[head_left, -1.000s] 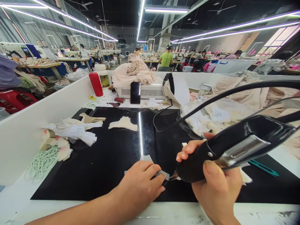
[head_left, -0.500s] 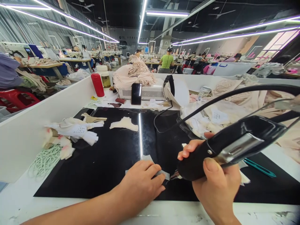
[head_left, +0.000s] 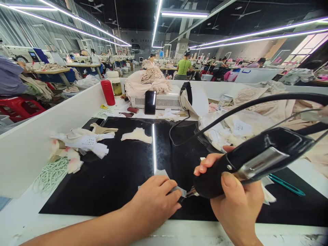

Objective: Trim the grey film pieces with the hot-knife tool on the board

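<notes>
My right hand (head_left: 237, 201) is closed round a black hand tool (head_left: 256, 159) with a metal lever and a thick black cable (head_left: 246, 106). The tool's tip touches a small pale fabric piece (head_left: 176, 189) on the black mat (head_left: 112, 177). My left hand (head_left: 153, 201) lies on that fabric piece, fingers pressed together and pinning it down right beside the tip.
Fabric scraps (head_left: 82, 141) and a coil of pale green cord (head_left: 51, 174) lie at the left by a white partition (head_left: 38, 136). At the back stand a red bottle (head_left: 108, 92), a phone (head_left: 150, 102) against a white box, and a fabric heap (head_left: 147, 80). More fabric (head_left: 256, 119) and a teal tool (head_left: 287, 184) lie right. People work beyond.
Hands and tool stay where they were; only the view has shifted slightly.
</notes>
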Demonstrator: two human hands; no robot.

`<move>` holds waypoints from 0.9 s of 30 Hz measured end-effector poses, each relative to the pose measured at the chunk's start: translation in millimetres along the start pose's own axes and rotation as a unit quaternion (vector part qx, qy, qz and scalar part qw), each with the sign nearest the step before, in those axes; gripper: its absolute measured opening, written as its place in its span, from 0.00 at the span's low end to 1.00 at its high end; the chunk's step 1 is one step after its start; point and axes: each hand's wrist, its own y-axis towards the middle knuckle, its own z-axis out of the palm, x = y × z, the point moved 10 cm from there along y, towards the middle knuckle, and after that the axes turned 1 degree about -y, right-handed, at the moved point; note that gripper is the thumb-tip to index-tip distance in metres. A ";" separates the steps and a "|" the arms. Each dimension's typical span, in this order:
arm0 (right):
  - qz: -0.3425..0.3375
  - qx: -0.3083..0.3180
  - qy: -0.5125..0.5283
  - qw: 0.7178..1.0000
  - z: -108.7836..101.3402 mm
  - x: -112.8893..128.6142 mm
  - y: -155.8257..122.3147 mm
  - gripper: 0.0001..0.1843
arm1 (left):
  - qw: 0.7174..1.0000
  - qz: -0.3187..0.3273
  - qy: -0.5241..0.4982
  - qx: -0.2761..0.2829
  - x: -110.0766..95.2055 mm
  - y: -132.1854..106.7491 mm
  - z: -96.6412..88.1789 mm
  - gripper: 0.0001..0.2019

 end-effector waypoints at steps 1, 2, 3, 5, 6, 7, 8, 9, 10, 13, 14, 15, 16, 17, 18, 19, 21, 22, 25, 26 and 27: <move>0.004 -0.002 0.001 1.000 -0.8 -0.7 0.3 0.20 | 1.000 -0.001 -0.011 -0.005 1.4 -0.7 -3.8 0.13; 0.008 -0.005 0.003 1.000 -1.4 -1.1 0.8 0.21 | 1.000 -0.006 -0.024 -0.010 4.0 -2.4 -8.8 0.13; 0.014 -0.009 0.007 1.000 -1.7 -1.4 1.7 0.22 | 0.999 -0.013 -0.034 -0.013 7.9 -5.3 -14.5 0.14; 0.023 -0.019 0.015 0.999 -1.0 0.0 4.3 0.24 | 0.998 -0.043 -0.049 -0.004 20.5 -14.5 -25.4 0.16; 0.024 -0.027 0.019 0.999 -0.1 1.7 5.8 0.25 | 0.996 -0.067 -0.054 0.006 28.9 -20.9 -30.3 0.17; 0.026 -0.033 0.023 0.999 1.6 3.6 7.3 0.27 | 0.993 -0.097 -0.060 0.015 38.3 -28.3 -35.1 0.18; 0.028 -0.040 0.027 0.998 3.7 5.2 8.3 0.28 | 0.989 -0.130 -0.069 0.022 47.9 -36.3 -39.5 0.19; 0.032 -0.044 0.030 0.998 6.6 6.0 8.9 0.29 | 0.984 -0.161 -0.079 0.026 56.4 -44.4 -43.4 0.20; 0.035 -0.044 0.034 0.998 10.4 6.3 9.0 0.30 | 0.979 -0.186 -0.086 0.025 63.0 -51.9 -47.0 0.21; 0.043 -0.021 0.044 0.998 26.6 3.7 5.8 0.29 | 0.973 -0.210 -0.094 0.010 69.4 -65.8 -53.5 0.19; 0.044 -0.011 0.047 0.998 32.7 2.0 3.8 0.28 | 0.973 -0.209 -0.096 0.003 69.0 -67.9 -54.1 0.18; 0.045 -0.001 0.049 0.998 38.7 -0.1 1.6 0.26 | 0.973 -0.207 -0.100 -0.003 68.4 -69.2 -53.9 0.16; 0.047 0.006 0.050 0.998 44.3 -2.5 -0.7 0.25 | 0.972 -0.209 -0.103 -0.007 68.5 -70.3 -53.0 0.15; 0.049 0.011 0.050 0.997 49.8 -5.0 -2.9 0.25 | 0.971 -0.212 -0.107 -0.011 69.1 -71.0 -52.1 0.13; 0.049 0.016 0.051 0.997 55.5 -7.0 -4.8 0.25 | 0.970 -0.216 -0.111 -0.014 70.1 -71.5 -50.9 0.12; 0.050 0.021 0.052 0.997 61.2 -9.1 -6.5 0.25 | 0.969 -0.219 -0.115 -0.017 70.9 -71.7 -49.9 0.11; 0.053 0.033 0.057 0.996 72.8 -12.8 -9.1 0.25 | 0.967 -0.221 -0.123 -0.022 72.3 -72.1 -47.5 0.10; 0.054 0.038 0.062 0.996 78.1 -14.4 -10.2 0.25 | 0.967 -0.221 -0.127 -0.024 72.6 -72.4 -46.3 0.09; 0.060 0.049 0.075 0.994 90.5 -19.2 -12.7 0.25 | 0.964 -0.226 -0.137 -0.018 74.1 -74.5 -41.3 0.09; 0.062 0.053 0.078 0.994 93.4 -20.5 -13.4 0.25 | 0.963 -0.230 -0.141 -0.013 74.5 -75.5 -39.7 0.10; 0.064 0.055 0.080 0.993 95.6 -22.0 -14.1 0.25 | 0.962 -0.233 -0.145 -0.009 74.7 -76.5 -38.7 0.11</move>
